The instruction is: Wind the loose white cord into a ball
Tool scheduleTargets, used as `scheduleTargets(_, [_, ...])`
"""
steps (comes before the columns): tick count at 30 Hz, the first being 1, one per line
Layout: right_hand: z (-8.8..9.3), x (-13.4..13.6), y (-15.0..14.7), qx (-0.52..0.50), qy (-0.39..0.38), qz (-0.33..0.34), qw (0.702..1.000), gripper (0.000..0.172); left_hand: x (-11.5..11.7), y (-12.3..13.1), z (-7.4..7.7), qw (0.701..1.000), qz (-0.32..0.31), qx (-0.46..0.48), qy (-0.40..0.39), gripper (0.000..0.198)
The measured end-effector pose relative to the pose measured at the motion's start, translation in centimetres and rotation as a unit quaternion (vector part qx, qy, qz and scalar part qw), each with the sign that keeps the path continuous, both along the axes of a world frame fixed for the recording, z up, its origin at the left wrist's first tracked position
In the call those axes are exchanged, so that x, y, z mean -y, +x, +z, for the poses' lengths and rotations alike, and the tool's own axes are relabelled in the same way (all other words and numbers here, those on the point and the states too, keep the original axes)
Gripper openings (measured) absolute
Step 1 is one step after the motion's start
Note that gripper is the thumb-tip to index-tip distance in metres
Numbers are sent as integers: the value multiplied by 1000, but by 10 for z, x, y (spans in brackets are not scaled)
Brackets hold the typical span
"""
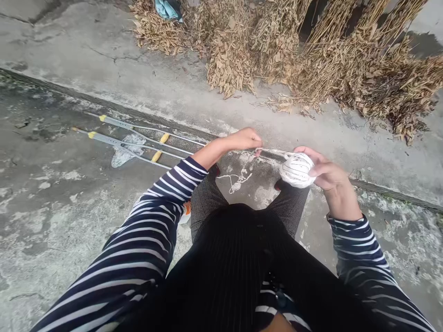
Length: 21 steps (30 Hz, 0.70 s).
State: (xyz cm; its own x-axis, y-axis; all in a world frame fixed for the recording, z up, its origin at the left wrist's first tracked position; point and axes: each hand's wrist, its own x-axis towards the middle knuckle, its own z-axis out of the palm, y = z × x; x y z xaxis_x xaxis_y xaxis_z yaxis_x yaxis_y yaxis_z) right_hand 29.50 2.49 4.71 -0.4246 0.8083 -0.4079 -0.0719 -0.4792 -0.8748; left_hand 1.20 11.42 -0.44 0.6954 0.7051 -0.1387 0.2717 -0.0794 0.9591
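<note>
My right hand (323, 170) is wrapped round a ball of white cord (296, 170), thumb at its near side and fingers behind it. From the ball a short stretch of cord (273, 151) runs left to my left hand (246, 139), whose fingers are closed on it. Below and between the hands, a loose, tangled tail of cord (238, 182) shows above the concrete. Whether that tail hangs or lies on the ground I cannot tell.
A pair of metal crutches (138, 138) with yellow grips lies at left, near a clear plastic bag (128, 150). Dried plant stalks (277, 50) are piled along the far side. A blue cloth (168, 8) lies at the top. A raised concrete edge (152, 117) crosses the ground.
</note>
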Motion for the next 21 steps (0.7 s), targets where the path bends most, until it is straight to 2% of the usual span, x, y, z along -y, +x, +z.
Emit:
scheduleTargets(2, [-1, 0, 0, -4, -3, -10, 1000, 59, 11, 7, -6, 996, 41, 80, -3, 16])
scheduleTargets(5, [-3, -2, -1, 2, -10, -24, 1000, 57, 35, 23, -14, 981, 48, 179, -51, 35])
scheduleTargets(7, [-4, -3, -2, 6, -11, -27, 1000, 56, 49, 35, -19, 979, 64, 182, -60, 39])
scheduleTargets(10, [-3, -4, -3, 15, -1, -35, 999, 57, 62, 45, -19, 982, 118, 141, -37, 22])
scheduleTargets(12, [-2, -4, -3, 21, 5, -40, 999, 56, 62, 44, -12, 985, 137, 103, -7, 14])
scheduleTargets(17, [-4, -2, -3, 67, 10, -15, 998, 55, 50, 22, 23, 985, 114, 42, 120, 25])
scheduleTargets(19, [-7, -3, -3, 86, 13, -5, 996, 56, 46, 15, 37, 986, 107, 35, 125, 26])
scheduleTargets(21, [-10, -5, -4, 99, 22, -2, 995, 56, 44, 12, 46, 991, 90, 45, 85, 30])
